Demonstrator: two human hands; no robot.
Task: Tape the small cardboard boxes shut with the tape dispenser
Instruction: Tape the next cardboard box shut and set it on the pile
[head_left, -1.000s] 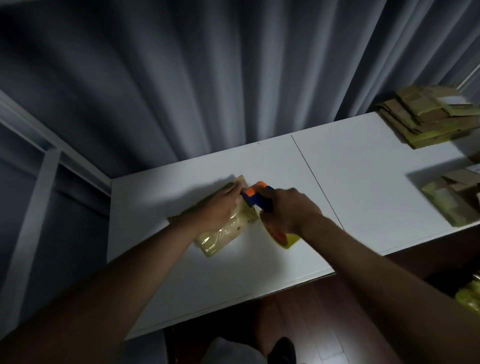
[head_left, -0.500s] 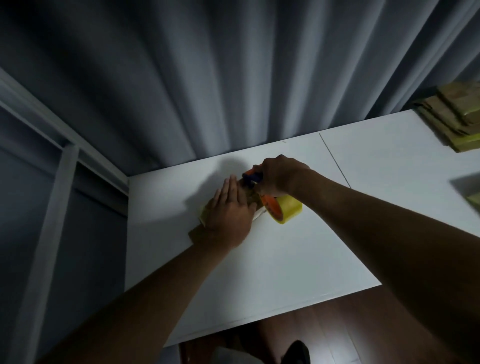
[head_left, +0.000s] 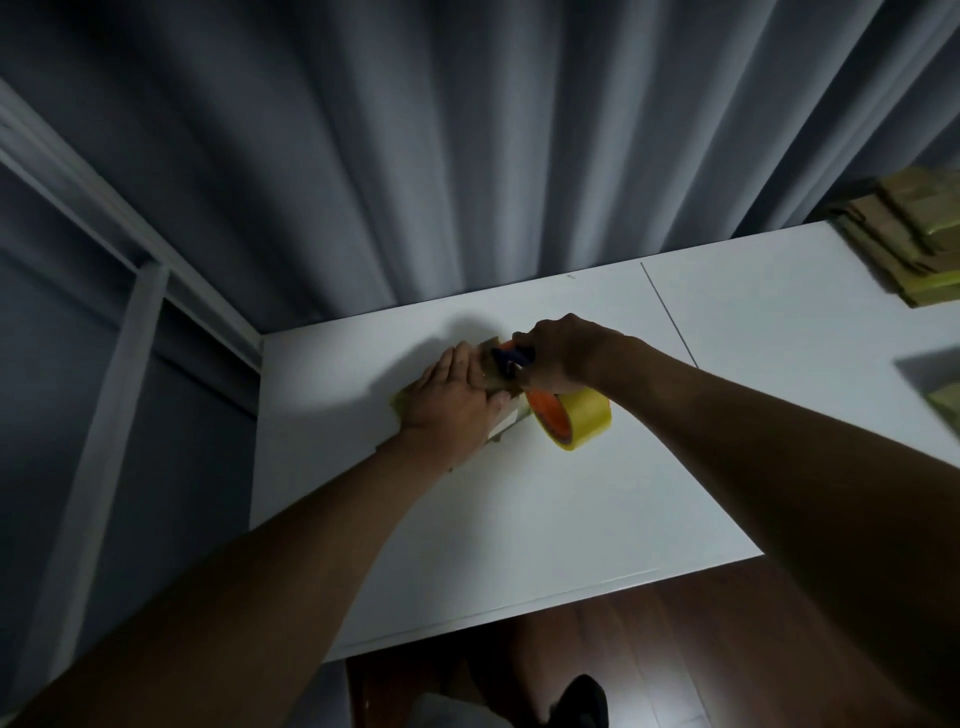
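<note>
White table (head_left: 545, 519), grey curtain (head_left: 467, 156) behind. L hand (head_left: 451, 404) flat, pressing box (head_left: 496, 376) near table's far edge. R hand (head_left: 558, 356) gripping dispenser (head_left: 569, 413) against box's far end. Flat cardboard stack (head_left: 906, 236) far right.

- A white surface (head_left: 519, 509) fills the middle of the frame, a thin seam crossing it right of centre.
- A small cardboard box (head_left: 501, 415) lies at centre.
- Flattened cardboard stack (head_left: 914, 244) sits at the upper right edge.
</note>
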